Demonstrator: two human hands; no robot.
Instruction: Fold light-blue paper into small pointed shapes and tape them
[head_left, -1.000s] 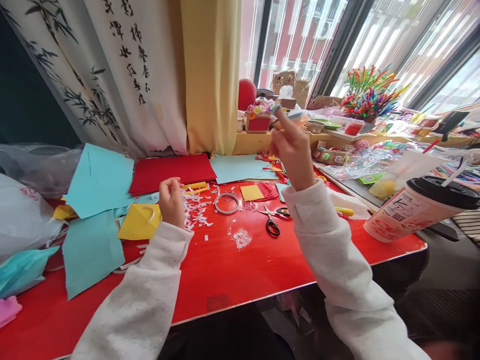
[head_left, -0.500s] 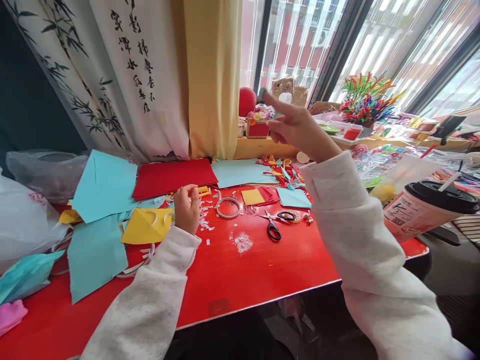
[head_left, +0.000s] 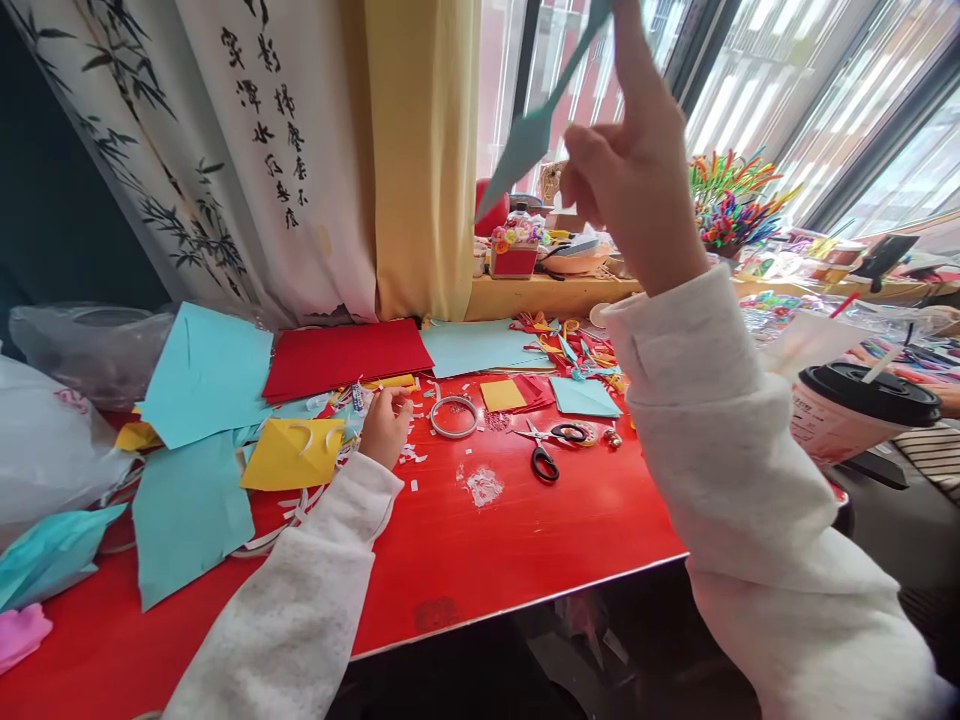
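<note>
My right hand [head_left: 637,160] is raised in front of the window, and a teal pointed paper piece [head_left: 525,145] slants down from its fingertips, which are cut off by the top edge. Its other fingers are curled. Low over the table, my left hand [head_left: 386,425] has its fingers drawn together; whatever they hold is too small to make out. Beside it lie a silver ring [head_left: 454,417] and small white scraps. Black-handled scissors [head_left: 546,448] rest with their blades apart, below a small teal paper stack [head_left: 585,397] and a yellow square [head_left: 503,396].
Red sheets [head_left: 349,358] and pale blue sheets [head_left: 484,347] line the back of the table. Teal sheets, a yellow envelope [head_left: 294,453] and plastic bags crowd the left. On the right stands a lidded cup [head_left: 832,425]. Craft supplies fill the windowsill.
My right hand has risen and turned upward, bringing the teal piece into clear view. My left hand has shifted slightly right, and its fingers now reach forward.
</note>
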